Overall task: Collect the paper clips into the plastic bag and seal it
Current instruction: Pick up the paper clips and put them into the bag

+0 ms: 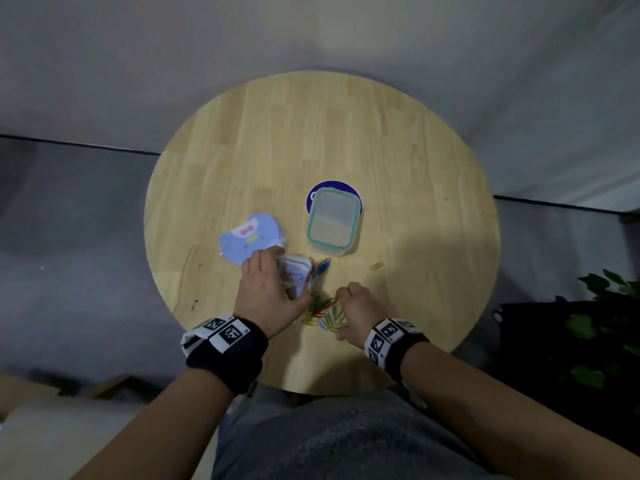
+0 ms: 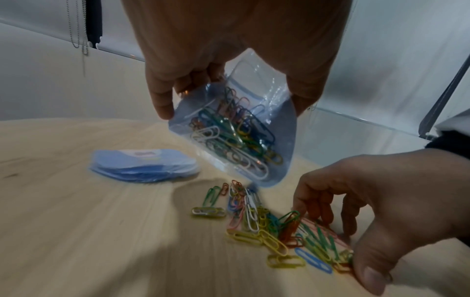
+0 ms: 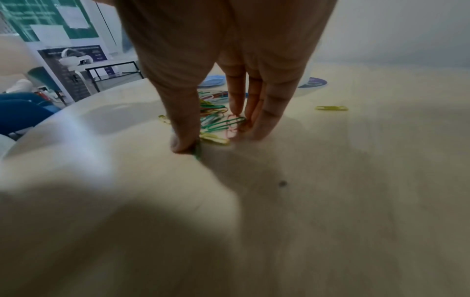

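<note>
A small clear zip bag [image 1: 294,271] [image 2: 236,140] holds several coloured paper clips; my left hand [image 1: 270,289] grips its top and keeps it tilted just above the round wooden table [image 1: 346,133]. A loose pile of coloured paper clips [image 1: 322,310] [image 2: 267,227] [image 3: 216,118] lies below and to the right of the bag. My right hand [image 1: 356,310] [image 2: 381,201] [image 3: 216,130] arches over the pile's right side. Its thumb and fingertips press the table and curl round a bunch of clips. One yellow clip [image 1: 376,265] [image 3: 331,108] lies apart to the right.
A clear box with a teal-rimmed lid [image 1: 332,221] stands on a purple round mat [image 1: 332,188] behind the pile. A blue cartoon-shaped packet [image 1: 249,239] [image 2: 145,164] lies at the left. A leafy plant [image 1: 606,306] stands off the table's right edge.
</note>
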The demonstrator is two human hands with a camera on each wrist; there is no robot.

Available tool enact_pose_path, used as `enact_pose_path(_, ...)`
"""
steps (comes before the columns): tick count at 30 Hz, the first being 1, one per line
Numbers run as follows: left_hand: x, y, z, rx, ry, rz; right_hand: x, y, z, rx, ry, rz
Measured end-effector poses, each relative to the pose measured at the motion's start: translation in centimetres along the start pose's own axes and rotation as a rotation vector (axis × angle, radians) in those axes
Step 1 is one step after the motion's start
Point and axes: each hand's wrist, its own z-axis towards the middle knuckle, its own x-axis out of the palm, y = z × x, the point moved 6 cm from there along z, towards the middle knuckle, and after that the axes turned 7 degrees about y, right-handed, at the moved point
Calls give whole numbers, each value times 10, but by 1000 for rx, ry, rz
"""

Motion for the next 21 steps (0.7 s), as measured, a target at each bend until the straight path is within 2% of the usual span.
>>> enact_pose_path(8, 4, -5, 6, -5, 28, -10, 1, 0, 3, -52, -23, -51)
enact_pose_path(14, 9, -8, 4, -23, 37, -13, -5, -15, 6, -11, -40, 4)
enact_pose_path(16, 10, -11, 4, -15, 40, -15, -13, -22, 5, 13, -55, 89)
enact_pose_path(21, 14, -22, 10, 18, 61, 13, -54, -44, -7, 83, -203, 562)
